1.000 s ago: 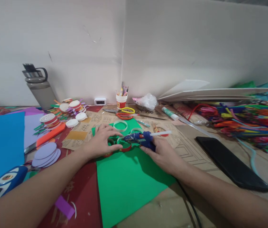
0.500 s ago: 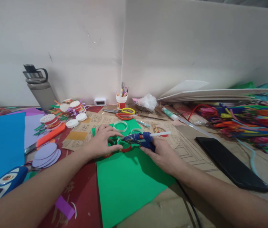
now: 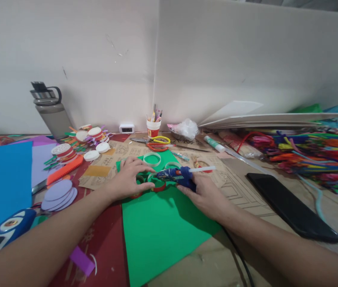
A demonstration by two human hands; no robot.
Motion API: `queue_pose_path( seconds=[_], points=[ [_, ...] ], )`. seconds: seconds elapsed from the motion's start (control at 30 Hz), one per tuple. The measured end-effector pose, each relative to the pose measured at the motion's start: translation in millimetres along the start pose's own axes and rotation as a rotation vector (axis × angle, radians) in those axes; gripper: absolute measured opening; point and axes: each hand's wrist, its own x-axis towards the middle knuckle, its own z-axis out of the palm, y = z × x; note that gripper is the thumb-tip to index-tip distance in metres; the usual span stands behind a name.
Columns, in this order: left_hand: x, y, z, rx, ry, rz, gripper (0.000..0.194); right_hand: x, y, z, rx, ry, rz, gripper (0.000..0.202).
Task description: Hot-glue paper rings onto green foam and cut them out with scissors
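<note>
My right hand [image 3: 201,193] is wrapped round a blue glue gun [image 3: 174,174] with a white glue stick out of its back; its nozzle points left, over a red-and-white paper ring [image 3: 158,187]. My left hand [image 3: 133,177] has its thumb and fingers apart around the near side of the rings, touching one whose hold is partly hidden by the fingers. Another ring [image 3: 152,160] stands behind, and one more [image 3: 173,165] lies partly behind the gun. All of them rest on a green sheet [image 3: 163,235].
A grey bottle [image 3: 52,115], round craft pieces [image 3: 62,151], an orange cutter [image 3: 64,172] and purple discs [image 3: 58,195] lie left. Yellow-handled scissors [image 3: 161,139] and a pen cup [image 3: 153,128] are behind. A black phone [image 3: 291,207] and colourful pipe cleaners [image 3: 321,155] lie right.
</note>
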Motion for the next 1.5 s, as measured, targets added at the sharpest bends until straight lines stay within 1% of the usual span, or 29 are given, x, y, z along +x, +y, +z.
queue_pose_path(
  seconds=[0.13, 0.37, 0.73, 1.03, 1.3, 1.5],
  points=[
    [0.0, -0.4, -0.3, 0.004, -0.004, 0.01, 0.04, 0.4, -1.3, -1.1, 0.024, -0.022, 0.008, 0.012],
    [0.2, -1.0, -0.4, 0.004, -0.006, 0.014, 0.041, 0.1, -3.1, -2.2, 0.026, -0.051, 0.033, 0.014],
    [0.2, -0.8, 0.0, 0.002, -0.004, 0.007, 0.04, 0.6, -1.2, -0.9, 0.001, -0.024, 0.031, 0.016],
    [0.5, -1.9, 1.1, 0.011, 0.0, 0.013, 0.039, 0.1, -0.2, -0.5, -0.029, -0.022, 0.003, 0.017],
    [0.6, -3.4, 1.9, -0.003, 0.006, 0.021, 0.04, 0.9, -0.6, -0.6, -0.029, -0.03, 0.014, 0.021],
    [0.7, -2.1, 1.4, -0.002, 0.001, 0.005, 0.038, 0.4, -0.6, 0.3, -0.02, -0.014, -0.007, 0.02]
  ],
)
